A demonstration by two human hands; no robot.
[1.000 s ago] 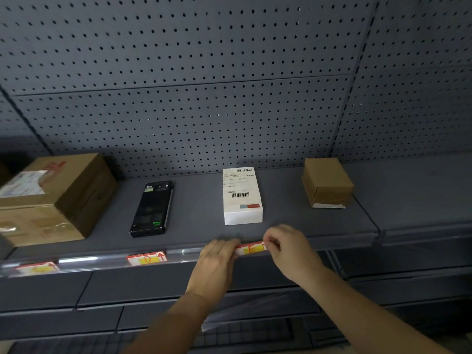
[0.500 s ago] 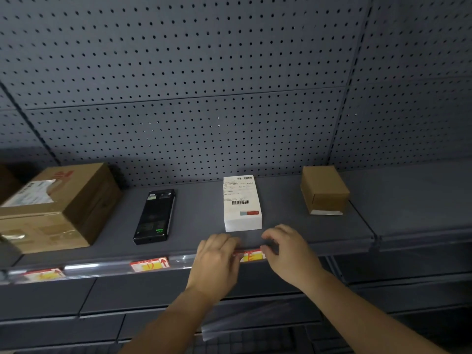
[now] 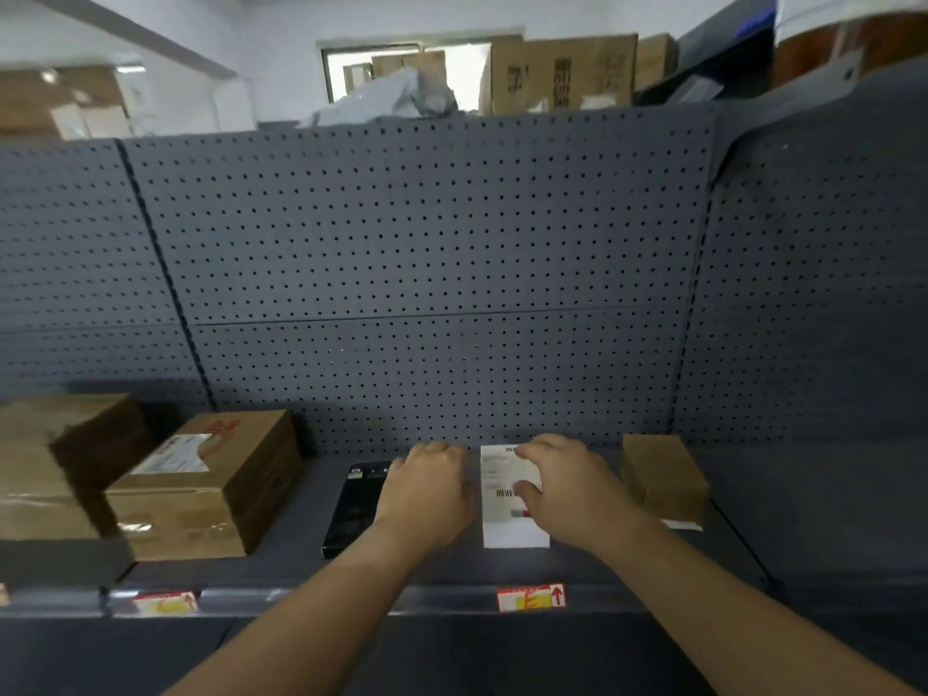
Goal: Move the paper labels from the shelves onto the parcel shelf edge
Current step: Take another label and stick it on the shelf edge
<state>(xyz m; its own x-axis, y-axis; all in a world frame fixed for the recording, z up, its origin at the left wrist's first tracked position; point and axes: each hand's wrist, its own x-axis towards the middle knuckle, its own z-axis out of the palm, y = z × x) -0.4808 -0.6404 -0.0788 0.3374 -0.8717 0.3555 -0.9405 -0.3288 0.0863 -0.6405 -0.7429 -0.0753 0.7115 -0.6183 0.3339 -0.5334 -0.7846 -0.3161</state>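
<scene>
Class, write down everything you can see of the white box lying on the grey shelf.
The white box is a flat oblong, cardboard by its look. It lies on the grey shelf between a black device and a small brown box. Its top bears a printed label with a barcode and a red mark. The right hand arches over its far half, thumb above the barcode; whether it touches is unclear.

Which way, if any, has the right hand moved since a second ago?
Yes. The right hand left the label on the shelf edge and went back, over the white box.
</scene>
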